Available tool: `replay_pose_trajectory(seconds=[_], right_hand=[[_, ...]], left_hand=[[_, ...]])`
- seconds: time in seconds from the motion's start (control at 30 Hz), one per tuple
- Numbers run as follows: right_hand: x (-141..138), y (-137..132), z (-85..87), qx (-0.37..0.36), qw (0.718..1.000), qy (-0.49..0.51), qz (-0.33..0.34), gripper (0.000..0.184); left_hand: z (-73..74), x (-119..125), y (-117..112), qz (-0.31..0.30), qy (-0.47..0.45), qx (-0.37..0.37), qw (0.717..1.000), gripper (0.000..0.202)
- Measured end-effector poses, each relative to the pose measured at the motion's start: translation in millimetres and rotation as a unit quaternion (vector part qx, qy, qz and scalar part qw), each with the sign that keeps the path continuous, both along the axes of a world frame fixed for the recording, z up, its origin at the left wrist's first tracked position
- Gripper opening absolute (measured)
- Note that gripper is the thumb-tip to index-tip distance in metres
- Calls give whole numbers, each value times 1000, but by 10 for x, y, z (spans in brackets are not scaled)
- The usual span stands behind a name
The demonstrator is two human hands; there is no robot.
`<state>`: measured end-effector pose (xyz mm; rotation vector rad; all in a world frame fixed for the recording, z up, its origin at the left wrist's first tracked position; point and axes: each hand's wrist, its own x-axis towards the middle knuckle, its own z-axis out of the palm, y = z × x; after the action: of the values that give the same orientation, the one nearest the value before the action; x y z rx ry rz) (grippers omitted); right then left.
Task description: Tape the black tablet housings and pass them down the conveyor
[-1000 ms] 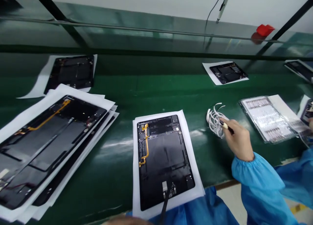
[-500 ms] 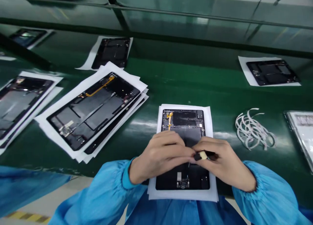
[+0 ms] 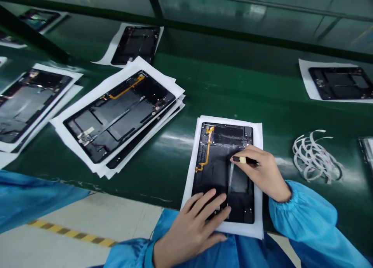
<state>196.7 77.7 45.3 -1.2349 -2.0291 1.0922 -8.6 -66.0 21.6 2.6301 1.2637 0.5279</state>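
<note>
- The left hand is spreading its released fingers over the near end of a black tablet shell, hiding much of the small circuit board there.
- The shell is lying on white sheets at the near edge of the worktop; its long axis is running away from the person, a short edge is facing the body, and an orange ribbon is following its left side.
- A pale strip is running lengthwise near the middle; its upper end is disappearing by the right hand, so contact is staying unclear.
- The right hand's fingers are grasping a dark tool with a cream band, one end pointing left, the other being hidden by the hand.
- The hands are no longer meeting as in the previous frame: the left is now resting nearer the body, the right working farther up.
- Rightward, loose white strips are overlapping uncountably.
- Leftward, a stack of shells is slanting, its top one covering the others.
- Farther off, another shell is nearing the right picture edge, its sheet being cut off.
</note>
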Motion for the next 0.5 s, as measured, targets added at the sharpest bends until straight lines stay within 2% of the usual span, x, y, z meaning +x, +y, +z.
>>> replay_pose_trajectory(seconds=[0.13,0.27,0.5], right_hand=[[-26,-11,-44,25,999,-22,-14,14],[-57,-23,-84,54,997,-58,-15,18],[-86,-27,-170,57,993,-101,0,24]], left_hand=[[-61,30,5,5,-34,11,999,33],[-75,50,-8,0,-21,28,999,33],[-127,57,-43,9,-25,24,999,29]])
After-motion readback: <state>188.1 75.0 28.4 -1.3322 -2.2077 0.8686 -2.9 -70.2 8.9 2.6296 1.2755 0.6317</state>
